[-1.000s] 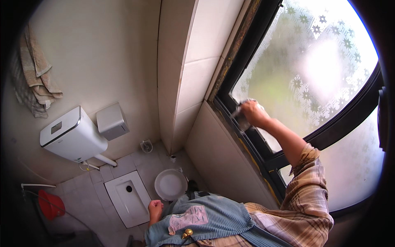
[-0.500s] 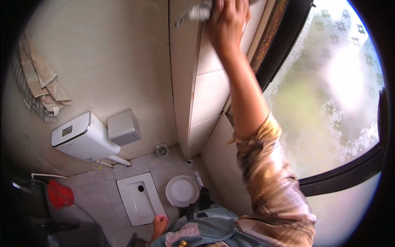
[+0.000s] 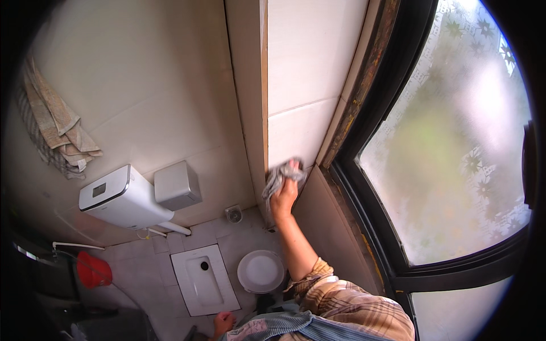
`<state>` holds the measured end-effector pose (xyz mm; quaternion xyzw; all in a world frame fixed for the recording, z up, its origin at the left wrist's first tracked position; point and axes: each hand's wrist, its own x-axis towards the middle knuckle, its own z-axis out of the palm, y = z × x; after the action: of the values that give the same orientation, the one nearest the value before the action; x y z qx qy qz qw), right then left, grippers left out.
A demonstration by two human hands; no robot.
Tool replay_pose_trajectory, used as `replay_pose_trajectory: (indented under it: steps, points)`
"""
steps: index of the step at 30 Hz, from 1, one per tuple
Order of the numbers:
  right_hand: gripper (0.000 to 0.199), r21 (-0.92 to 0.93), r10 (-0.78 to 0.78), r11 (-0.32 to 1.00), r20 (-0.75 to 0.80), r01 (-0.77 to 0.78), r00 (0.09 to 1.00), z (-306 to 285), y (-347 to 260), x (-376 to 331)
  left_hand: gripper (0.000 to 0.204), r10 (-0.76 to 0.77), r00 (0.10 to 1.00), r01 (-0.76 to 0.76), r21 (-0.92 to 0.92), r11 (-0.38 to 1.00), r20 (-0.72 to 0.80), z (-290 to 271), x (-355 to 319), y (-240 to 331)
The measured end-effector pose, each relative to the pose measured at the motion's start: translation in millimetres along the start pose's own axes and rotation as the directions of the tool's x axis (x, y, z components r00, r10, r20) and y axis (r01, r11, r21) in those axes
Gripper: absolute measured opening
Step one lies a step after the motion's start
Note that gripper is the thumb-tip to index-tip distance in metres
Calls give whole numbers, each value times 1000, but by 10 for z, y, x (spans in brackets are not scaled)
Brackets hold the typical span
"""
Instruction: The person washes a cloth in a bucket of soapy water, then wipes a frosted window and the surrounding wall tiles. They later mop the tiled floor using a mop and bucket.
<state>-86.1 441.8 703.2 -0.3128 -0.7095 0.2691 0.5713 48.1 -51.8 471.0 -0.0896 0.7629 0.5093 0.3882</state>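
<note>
Fingers (image 3: 293, 168) have dragged grey cloth (image 3: 277, 178) down tiled wall (image 3: 307, 62).

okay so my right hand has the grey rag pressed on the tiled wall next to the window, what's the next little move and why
Probably slide the right hand with the grey rag upward along the tiled wall. The rag sits low on the tile, near its bottom edge by the window frame, and a long stretch of tile rises above it, so an upward stroke likely covers the most surface.

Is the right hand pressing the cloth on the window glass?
No, the right hand holds the grey cloth against the tiled wall, left of the window frame.
</note>
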Motion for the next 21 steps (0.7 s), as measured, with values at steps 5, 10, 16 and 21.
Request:
replay_pose_trajectory:
  steps: [5, 10, 16, 21]
  points:
    - [48, -35, -568, 818, -210, 574, 796, -156, -1077, 1949, 17, 76, 966, -170, 382, 908, 248, -258, -189, 229]
    - [38, -433, -746, 661, -297, 613, 595, -344, -1540, 2942, 12, 66, 997, -68, 48, 997, 34, -34, -353, 468]
    - [39, -357, -752, 657, -246, 664, 612, -172, -604, 2515, 17, -9, 999, 6, 76, 997, 33, -96, -399, 301]
    - [56, -320, -664, 718, -50, 618, 746, -222, 352, 1499, 13, -27, 997, 20, 92, 996, 77, -71, -448, 279]
